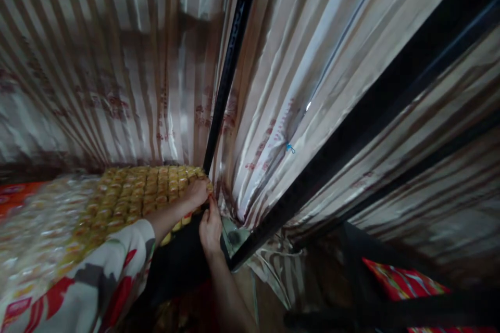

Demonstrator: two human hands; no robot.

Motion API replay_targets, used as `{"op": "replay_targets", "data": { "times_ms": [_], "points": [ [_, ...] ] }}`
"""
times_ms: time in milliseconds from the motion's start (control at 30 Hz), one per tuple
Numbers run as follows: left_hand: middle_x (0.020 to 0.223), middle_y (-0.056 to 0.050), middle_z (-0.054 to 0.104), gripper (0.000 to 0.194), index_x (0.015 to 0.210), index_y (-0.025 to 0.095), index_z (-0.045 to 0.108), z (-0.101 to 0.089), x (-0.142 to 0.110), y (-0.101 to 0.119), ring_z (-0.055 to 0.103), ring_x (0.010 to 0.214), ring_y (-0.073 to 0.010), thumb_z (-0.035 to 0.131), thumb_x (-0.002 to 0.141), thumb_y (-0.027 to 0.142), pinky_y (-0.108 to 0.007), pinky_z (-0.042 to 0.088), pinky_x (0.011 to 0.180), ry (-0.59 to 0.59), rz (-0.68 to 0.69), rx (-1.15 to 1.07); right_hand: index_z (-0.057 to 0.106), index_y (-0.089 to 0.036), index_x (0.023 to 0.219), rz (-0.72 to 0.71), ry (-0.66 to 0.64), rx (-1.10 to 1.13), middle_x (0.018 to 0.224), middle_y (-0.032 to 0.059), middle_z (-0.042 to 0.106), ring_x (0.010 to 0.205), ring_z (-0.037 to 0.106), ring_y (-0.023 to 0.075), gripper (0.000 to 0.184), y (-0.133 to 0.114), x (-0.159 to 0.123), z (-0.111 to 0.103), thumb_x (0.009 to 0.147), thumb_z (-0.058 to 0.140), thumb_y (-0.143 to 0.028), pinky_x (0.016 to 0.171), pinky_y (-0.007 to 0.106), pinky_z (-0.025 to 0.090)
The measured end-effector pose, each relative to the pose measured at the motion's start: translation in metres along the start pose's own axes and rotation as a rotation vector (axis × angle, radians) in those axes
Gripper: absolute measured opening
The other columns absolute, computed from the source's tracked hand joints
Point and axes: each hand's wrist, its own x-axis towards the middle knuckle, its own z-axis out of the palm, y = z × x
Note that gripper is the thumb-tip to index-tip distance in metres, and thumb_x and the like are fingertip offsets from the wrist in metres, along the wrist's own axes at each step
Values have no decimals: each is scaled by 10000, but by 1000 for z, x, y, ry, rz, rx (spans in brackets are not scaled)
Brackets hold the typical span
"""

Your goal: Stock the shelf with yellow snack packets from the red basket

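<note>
Saw orange packaging (19, 195) at far left, then clear-wrapped packs (42, 213), then rows of yellow packs (136, 187). Had left hand (197, 191) and right hand (211, 225) curled together at the yellow packs' right end; could not tell whether gripping anything. Noticed red packets (406, 280) at lower right.

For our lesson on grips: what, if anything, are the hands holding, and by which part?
The left hand and right hand meet at the right end of the yellow packets; too blurred to tell whether either holds anything.
</note>
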Motion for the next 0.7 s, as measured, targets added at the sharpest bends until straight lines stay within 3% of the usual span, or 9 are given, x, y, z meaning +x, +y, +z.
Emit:
{"op": "replay_targets", "data": {
  "times_ms": [367, 533, 700],
  "points": [
    [1051, -133, 606, 272, 997, 125, 623, 5, 16, -5, 607, 929, -213, 441, 797, 113, -296, 473, 766, -58, -5, 145, 501, -140, 1288, 41, -31, 108, 1355, 86, 481, 1289, 388, 173, 589, 18, 17, 22, 727, 363, -25, 1104, 343, 267],
    [1116, -127, 564, 297, 1014, 154, 620, 6, 16, -4, 593, 933, -224, 395, 824, 119, -322, 474, 744, -53, 6, 172, 487, -104, 1294, 43, -54, 135, 1380, 106, 447, 1296, 373, 186, 585, 22, 19, 27, 729, 354, -28, 1104, 350, 260],
    [1040, -132, 577, 271, 904, 130, 645, 12, 17, -5, 576, 930, -234, 382, 839, 127, -322, 464, 736, -66, -24, 162, 478, -122, 1301, -24, -63, 117, 1374, 89, 454, 1299, 364, 177, 616, 23, 20, 29, 709, 345, -16, 1106, 359, 246]
  ]
}}
